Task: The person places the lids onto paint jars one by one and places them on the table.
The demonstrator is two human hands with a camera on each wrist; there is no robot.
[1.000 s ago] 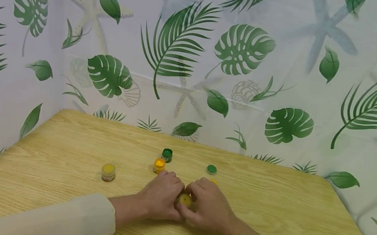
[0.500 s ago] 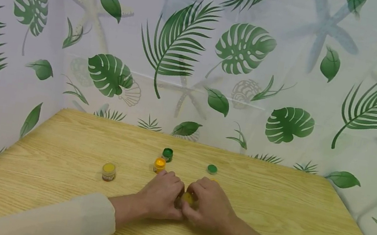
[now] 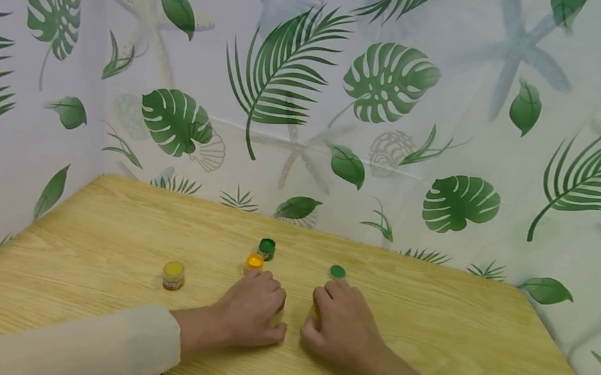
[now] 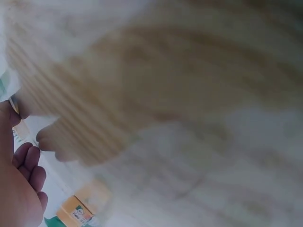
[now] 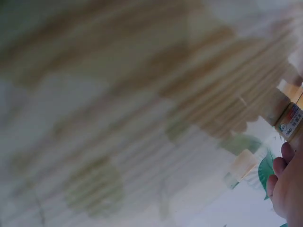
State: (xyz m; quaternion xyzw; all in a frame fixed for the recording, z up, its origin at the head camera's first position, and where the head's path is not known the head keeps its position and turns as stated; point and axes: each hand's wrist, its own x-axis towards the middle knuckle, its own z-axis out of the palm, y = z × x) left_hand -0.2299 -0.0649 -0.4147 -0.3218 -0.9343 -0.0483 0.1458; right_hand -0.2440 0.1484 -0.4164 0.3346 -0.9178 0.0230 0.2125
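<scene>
My left hand (image 3: pixel 253 310) is curled near the table's middle. Its fingers mostly hide a small labelled paint jar (image 5: pixel 290 122), whose label shows in the right wrist view. Just to the right, my right hand (image 3: pixel 343 323) pinches a yellow lid (image 3: pixel 315 311), largely covered by thumb and fingers. Beyond the left knuckles stands an uncapped orange paint jar (image 3: pixel 254 263), with an uncapped green paint jar (image 3: pixel 266 249) behind it. A yellow paint jar with its lid on (image 3: pixel 173 275) stands farther left.
A green lid (image 3: pixel 337 272) lies just beyond the right hand's fingers. The wooden table (image 3: pixel 458 341) meets a leaf-printed white cloth (image 3: pixel 304 84) at the back and left. Both wrist views are largely blurred.
The hands have drawn apart, the right one moving rightward with the yellow lid. A gap shows between them. The yellow-orange lid on the table is now hidden behind the right hand.
</scene>
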